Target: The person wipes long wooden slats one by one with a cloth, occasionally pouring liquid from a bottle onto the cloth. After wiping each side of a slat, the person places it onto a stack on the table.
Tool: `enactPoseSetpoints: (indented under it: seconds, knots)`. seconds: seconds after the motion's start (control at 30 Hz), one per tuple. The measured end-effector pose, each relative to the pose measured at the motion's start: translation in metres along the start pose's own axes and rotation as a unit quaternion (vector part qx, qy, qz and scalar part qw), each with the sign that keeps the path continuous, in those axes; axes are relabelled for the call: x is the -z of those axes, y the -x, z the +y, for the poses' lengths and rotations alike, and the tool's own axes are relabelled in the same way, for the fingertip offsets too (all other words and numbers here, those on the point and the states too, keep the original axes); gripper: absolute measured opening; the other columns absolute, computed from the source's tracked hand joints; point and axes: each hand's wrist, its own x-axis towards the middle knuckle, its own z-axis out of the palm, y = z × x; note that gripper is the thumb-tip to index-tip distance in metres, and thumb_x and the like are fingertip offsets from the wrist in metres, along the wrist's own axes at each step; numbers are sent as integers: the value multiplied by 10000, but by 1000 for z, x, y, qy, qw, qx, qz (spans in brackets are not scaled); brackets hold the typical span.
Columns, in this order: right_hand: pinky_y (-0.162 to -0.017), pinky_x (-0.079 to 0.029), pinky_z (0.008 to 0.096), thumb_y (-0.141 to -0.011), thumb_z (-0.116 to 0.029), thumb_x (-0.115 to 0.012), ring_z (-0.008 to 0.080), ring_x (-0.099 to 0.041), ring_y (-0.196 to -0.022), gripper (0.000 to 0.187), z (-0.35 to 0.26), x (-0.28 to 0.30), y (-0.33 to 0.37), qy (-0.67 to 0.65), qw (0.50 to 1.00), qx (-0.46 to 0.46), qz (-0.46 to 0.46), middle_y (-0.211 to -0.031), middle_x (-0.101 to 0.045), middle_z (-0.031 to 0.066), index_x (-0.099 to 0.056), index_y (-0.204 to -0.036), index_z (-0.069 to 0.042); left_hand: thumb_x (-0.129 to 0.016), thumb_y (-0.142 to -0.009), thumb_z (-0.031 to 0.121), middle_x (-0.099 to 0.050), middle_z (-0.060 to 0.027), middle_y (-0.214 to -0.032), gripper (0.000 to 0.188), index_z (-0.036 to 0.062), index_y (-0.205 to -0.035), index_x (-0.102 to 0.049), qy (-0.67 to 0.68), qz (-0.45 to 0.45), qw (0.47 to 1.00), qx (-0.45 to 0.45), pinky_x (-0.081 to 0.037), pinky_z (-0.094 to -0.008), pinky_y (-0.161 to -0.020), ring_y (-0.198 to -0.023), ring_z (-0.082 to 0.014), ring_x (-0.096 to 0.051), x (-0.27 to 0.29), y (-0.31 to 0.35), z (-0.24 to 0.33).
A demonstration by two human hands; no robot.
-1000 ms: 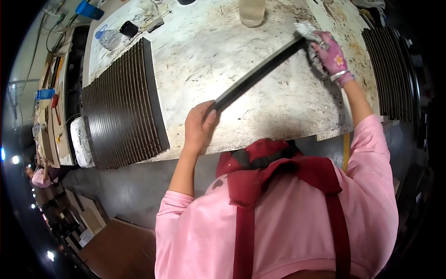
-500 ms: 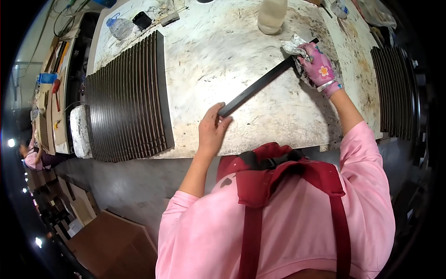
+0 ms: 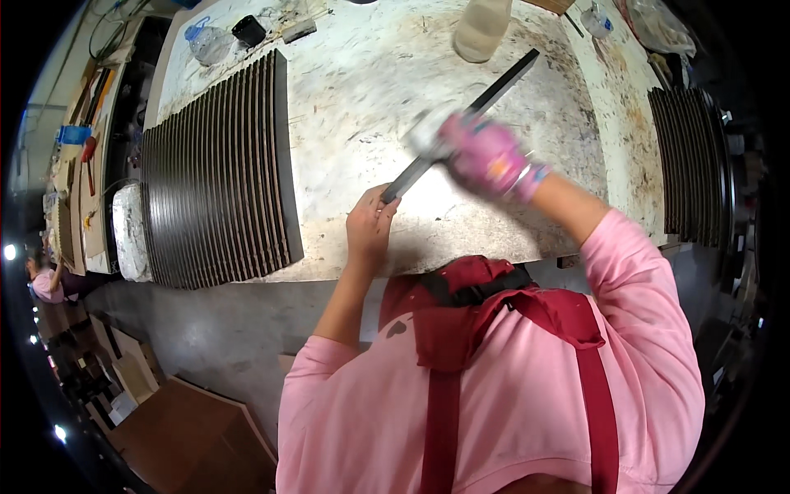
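- Currently, the near end of a long, narrow, dark grey bar point(image 3: 512, 76) is clamped between the thumb and fingers of the bare left hand point(image 3: 370, 222).
- A crumpled whitish cloth point(image 3: 428, 136) is gripped in the right hand point(image 3: 485, 155), which is covered by a pink flowered glove and blurred; the cloth is pressed around the bar's middle stretch.
- The bar is held slantwise over a white, dark-smeared worktable point(image 3: 354, 107), its far end pointed right; whether the tabletop is touched by it cannot be told.
- To the left, a broad row of dark, ridged strips point(image 3: 218, 177) is laid side by side, with a white wrapped block point(image 3: 130, 235) set just beside it.
- Beyond the bar, a clear jar of cloudy liquid point(image 3: 482, 33) is placed.
- At the far left, a clear plastic bottle point(image 3: 208, 45) and a small black container point(image 3: 248, 31) are seen.
- At the right, another row of dark strips point(image 3: 691, 165) is stacked.
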Motion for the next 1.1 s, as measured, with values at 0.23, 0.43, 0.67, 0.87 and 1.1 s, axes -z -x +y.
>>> enactPoseSetpoints:
  seconds: [0.23, 0.43, 0.67, 0.87, 1.1]
  knots:
    - [-720, -541, 414, -726, -1, -510, 328, -622, -825, 236, -12, -29, -2, 50, 996, -67, 33, -919, -630, 190, -579, -952, -2, -631, -870, 91, -575, -92, -793, 197, 7, -1049, -622, 3, 19, 999, -49, -452, -281, -635, -665, -177, -512, -13, -3, -2]
    - [-679, -521, 412, -824, -238, -595, 323, -624, -826, 240, -68, -38, 6, -138, 985, 105, 13, -909, -599, 143, -554, -1008, -91, -494, -721, -87, -626, -192, -903, 338, 15, -1018, -618, -21, 1, 997, -74, -495, -398, -702, -821, -399, -607, -3, 0, -18]
    - [-907, -484, 398, -882, -122, -562, 336, -611, -997, 336, 79, 29, 35, -95, 978, -73, 173, -1176, -558, 132, -546, -1216, -103, -643, -864, 41, -662, -123, -918, 251, -42, -1100, -621, 15, -16, 998, 51, -490, -278, -755, -800, -170, -614, 8, 1, 2]
    - [-871, -482, 397, -830, -91, -613, 331, -581, -1048, 339, 123, 7, 40, -46, 978, -121, 163, -1251, -516, 94, -580, -1165, -135, -628, -892, 78, -659, -112, -865, 291, -45, -1154, -600, 17, -83, 992, 92, -481, -263, -693, -737, -138, -592, 27, -6, 26]
    - [-840, -496, 399, -812, -57, -630, 339, -587, -1035, 344, 121, 2, 40, -69, 974, -125, 177, -1254, -505, 113, -581, -1146, -128, -571, -943, 170, -672, -126, -1044, 423, -6, -1323, -508, 286, -212, 889, 289, -500, -297, -862, -969, -169, -640, 55, -19, 12]
